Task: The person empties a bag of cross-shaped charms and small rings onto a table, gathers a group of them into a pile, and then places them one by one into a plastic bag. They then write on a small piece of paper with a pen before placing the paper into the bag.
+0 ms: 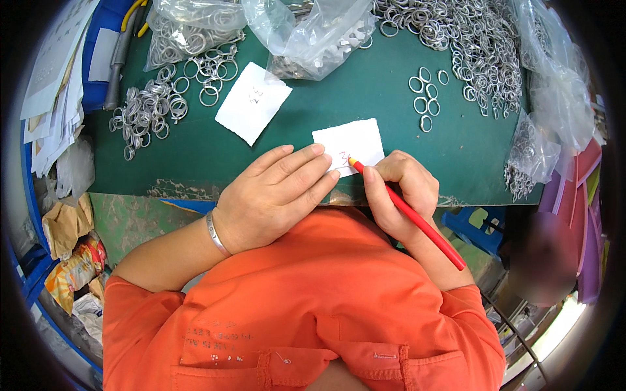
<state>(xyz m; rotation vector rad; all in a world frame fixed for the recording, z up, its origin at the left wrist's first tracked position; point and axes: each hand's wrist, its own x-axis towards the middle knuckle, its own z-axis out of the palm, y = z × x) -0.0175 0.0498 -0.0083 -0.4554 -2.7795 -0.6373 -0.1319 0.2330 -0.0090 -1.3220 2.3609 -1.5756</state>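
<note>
A red pencil [427, 228] is gripped in my right hand [411, 189], its yellowish tip touching a small white paper slip [358, 135] close to the table's near edge. Red handwriting shows on the slip beside the tip. My left hand [277, 189] lies flat with fingers stretched out, its fingertips on the slip's left side. A silver bangle [217, 236] circles my left wrist. Farther left rests a second white slip [251, 107] with dark handwriting.
Metal rings [147, 111] lie heaped at the left, with a larger pile [486, 58] at the far right. Several loose rings [425, 91] sit nearer the middle. Clear plastic bags [313, 39] of metal parts stand at the back of the green table [365, 91]. A blue stool [473, 228] is below the right edge.
</note>
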